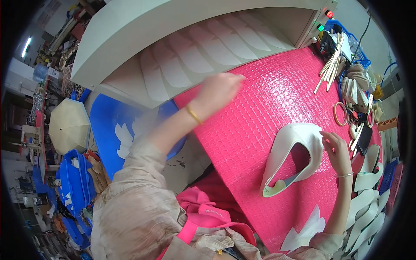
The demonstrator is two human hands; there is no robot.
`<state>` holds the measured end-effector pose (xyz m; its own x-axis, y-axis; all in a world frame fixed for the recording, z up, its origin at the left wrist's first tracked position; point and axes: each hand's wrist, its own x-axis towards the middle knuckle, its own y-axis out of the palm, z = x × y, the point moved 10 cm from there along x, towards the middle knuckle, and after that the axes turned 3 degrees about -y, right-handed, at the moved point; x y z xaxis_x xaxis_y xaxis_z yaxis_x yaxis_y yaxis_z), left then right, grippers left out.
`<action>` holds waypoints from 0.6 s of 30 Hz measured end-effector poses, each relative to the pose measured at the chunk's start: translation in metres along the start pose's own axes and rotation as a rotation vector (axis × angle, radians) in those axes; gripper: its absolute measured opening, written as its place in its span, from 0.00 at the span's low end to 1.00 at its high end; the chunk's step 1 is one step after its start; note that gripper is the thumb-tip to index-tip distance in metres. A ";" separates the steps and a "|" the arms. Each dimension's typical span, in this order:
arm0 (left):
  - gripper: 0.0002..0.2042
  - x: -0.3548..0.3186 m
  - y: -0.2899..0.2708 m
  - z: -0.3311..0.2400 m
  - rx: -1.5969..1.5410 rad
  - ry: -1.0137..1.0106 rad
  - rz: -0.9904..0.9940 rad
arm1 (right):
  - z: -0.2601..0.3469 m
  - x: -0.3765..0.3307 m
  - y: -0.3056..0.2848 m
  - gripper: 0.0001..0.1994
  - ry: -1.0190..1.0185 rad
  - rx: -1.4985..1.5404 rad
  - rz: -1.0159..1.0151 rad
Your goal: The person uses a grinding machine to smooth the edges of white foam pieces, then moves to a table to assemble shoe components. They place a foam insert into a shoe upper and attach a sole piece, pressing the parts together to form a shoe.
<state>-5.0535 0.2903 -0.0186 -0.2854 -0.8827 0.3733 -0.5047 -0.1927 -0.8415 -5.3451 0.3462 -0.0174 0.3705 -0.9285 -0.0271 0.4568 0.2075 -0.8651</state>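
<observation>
A white shoe upper (294, 151) lies on the pink textured work surface (251, 112), its open loop facing me. My right hand (337, 151) rests at its right edge with fingers touching the white material. My left hand (219, 89) reaches far forward, blurred by motion, to the mouth of a cream-coloured machine (182, 26) where several white curved pieces (190, 56) lie in an overlapping row. I cannot see whether the left hand holds a piece. A gold bangle sits on my left wrist.
Stacked white shoe pieces (368, 208) lie at the right edge, with rings, sticks and small tools (346, 86) behind them. More white cut pieces (303, 229) lie at the pink surface's near edge. A blue bin (112, 121) with white pieces stands at the left, blue crates beyond.
</observation>
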 end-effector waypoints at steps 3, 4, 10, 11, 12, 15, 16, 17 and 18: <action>0.10 -0.011 -0.027 0.053 0.202 -0.159 -0.076 | 0.011 -0.016 0.001 0.10 -0.034 -0.014 -0.008; 0.10 -0.015 -0.028 0.065 0.237 -0.126 -0.088 | 0.015 -0.018 0.004 0.10 -0.013 -0.043 0.037; 0.11 -0.012 -0.016 0.092 0.297 0.081 -0.117 | 0.024 -0.046 0.016 0.11 0.037 -0.047 0.077; 0.11 -0.010 -0.017 0.091 0.299 0.111 -0.116 | 0.027 -0.053 0.016 0.11 0.034 -0.058 0.068; 0.11 -0.008 -0.018 0.088 0.298 0.143 -0.114 | 0.031 -0.062 0.014 0.11 0.034 -0.082 0.071; 0.12 -0.006 -0.018 0.087 0.289 0.175 -0.085 | 0.044 -0.090 0.005 0.11 0.046 -0.106 0.017; 0.13 -0.005 -0.018 0.087 0.290 0.173 -0.075 | 0.049 -0.099 0.001 0.12 0.052 -0.105 0.008; 0.13 -0.004 -0.017 0.086 0.247 0.173 -0.069 | 0.052 -0.109 0.000 0.12 0.076 -0.067 0.006; 0.14 -0.004 -0.017 0.085 0.208 0.168 -0.067 | 0.055 -0.117 -0.001 0.12 0.093 -0.031 0.004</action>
<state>-4.9752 0.2607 -0.0391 -0.3971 -0.7848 0.4758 -0.3539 -0.3474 -0.8684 -5.3442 0.4718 0.0141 0.2945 -0.9526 -0.0760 0.4297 0.2031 -0.8798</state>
